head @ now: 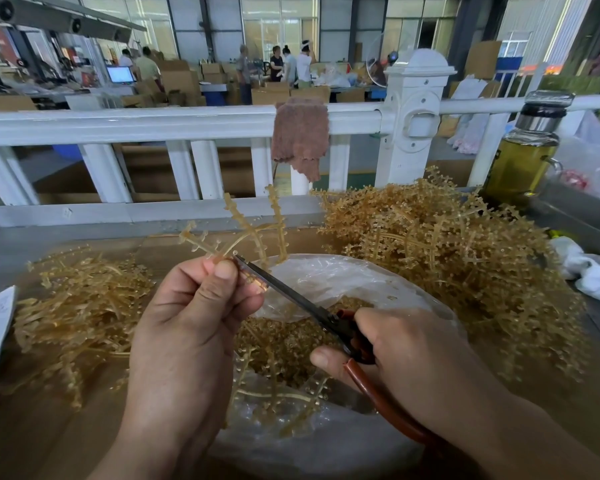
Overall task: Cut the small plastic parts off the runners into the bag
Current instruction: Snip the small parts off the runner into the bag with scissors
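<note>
My left hand (194, 317) pinches a translucent amber runner (246, 225) and holds it up above the clear plastic bag (329, 271). Small parts still sit along its upright branches. My right hand (399, 355) grips red-handled scissors (302, 303), whose dark blades point up-left and meet the runner right at my left fingertips. Inside the bag lie a heap of cut small parts (284, 344) and a couple of runner pieces (278, 396).
A big pile of runners with parts (451, 258) fills the right of the table. A flatter pile of runners (80, 306) lies left. A white railing (153, 126) with a hanging brown cloth (300, 136) stands behind. A bottle (523, 157) stands far right.
</note>
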A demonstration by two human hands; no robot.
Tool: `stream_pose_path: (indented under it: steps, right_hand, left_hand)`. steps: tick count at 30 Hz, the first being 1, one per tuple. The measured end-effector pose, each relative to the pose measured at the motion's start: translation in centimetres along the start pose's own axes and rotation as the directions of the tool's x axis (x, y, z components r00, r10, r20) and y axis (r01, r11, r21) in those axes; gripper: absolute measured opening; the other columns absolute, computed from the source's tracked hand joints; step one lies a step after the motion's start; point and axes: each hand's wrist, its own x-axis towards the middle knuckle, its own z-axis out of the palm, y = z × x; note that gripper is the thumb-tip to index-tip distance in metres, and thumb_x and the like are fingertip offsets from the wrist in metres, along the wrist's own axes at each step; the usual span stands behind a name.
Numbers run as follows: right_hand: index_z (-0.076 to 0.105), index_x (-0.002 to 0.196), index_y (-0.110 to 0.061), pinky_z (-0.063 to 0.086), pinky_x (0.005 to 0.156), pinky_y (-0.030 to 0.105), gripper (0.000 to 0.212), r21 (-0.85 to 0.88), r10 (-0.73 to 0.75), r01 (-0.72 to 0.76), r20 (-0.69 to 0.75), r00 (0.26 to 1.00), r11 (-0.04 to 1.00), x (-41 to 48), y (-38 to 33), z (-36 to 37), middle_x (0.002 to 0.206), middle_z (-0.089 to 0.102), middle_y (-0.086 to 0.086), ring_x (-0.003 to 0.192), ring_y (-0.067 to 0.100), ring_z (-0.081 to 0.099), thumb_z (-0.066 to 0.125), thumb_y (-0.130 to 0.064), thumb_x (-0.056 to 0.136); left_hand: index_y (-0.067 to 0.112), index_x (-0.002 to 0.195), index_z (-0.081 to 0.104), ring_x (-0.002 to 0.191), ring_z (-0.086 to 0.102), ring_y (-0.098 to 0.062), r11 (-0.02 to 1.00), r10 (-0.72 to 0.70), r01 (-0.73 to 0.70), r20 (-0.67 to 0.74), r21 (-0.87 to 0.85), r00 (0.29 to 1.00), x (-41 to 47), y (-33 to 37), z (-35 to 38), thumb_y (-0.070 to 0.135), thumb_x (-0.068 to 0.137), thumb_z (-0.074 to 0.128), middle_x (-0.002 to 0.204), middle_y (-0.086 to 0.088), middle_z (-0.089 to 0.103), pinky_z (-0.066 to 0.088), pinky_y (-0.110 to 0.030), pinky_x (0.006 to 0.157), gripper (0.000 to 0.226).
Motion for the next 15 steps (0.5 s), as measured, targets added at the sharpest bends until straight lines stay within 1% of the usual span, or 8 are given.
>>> stream_pose_path:
  steps: [4, 9, 15]
  right_hand:
    - [0.043, 0.071, -0.028, 0.028, 0.047, 0.021, 0.066, -0.008, -0.007, 0.007, 0.012, 1.000, 1.000, 0.05, -0.08, -0.15, 0.062, 0.052, -0.005, 0.054, 0.006, 0.050, 0.019, -0.089, 0.070]
    - [0.044, 0.072, -0.028, 0.031, 0.048, 0.021, 0.066, -0.030, 0.001, 0.000, 0.010, 1.000, 1.000, 0.04, -0.15, -0.12, 0.065, 0.054, -0.005, 0.057, 0.005, 0.052, 0.018, -0.089, 0.070]
    - [0.043, 0.072, -0.028, 0.032, 0.048, 0.020, 0.067, -0.030, -0.005, 0.005, 0.015, 1.000, 1.000, 0.03, -0.03, 0.03, 0.064, 0.053, -0.006, 0.056, 0.005, 0.051, 0.016, -0.089, 0.070]
  left_hand:
    - [0.027, 0.073, 0.068, 0.074, 0.067, -0.010, 1.000, -0.004, 0.004, -0.004, 0.000, 1.000, -0.04, 0.01, -0.06, 0.024, 0.087, 0.066, 0.076, 0.004, 0.065, 0.060, -0.025, 0.075, 0.015]
    - [0.027, 0.072, 0.069, 0.074, 0.066, -0.012, 1.000, -0.009, 0.009, -0.009, -0.004, 1.000, -0.09, 0.01, 0.00, 0.025, 0.085, 0.067, 0.076, 0.004, 0.065, 0.059, -0.025, 0.074, 0.013]
    - [0.028, 0.072, 0.070, 0.074, 0.067, -0.011, 1.000, -0.012, 0.012, -0.003, 0.000, 1.000, -0.15, 0.10, 0.00, 0.026, 0.085, 0.067, 0.075, 0.005, 0.065, 0.059, -0.025, 0.073, 0.013]
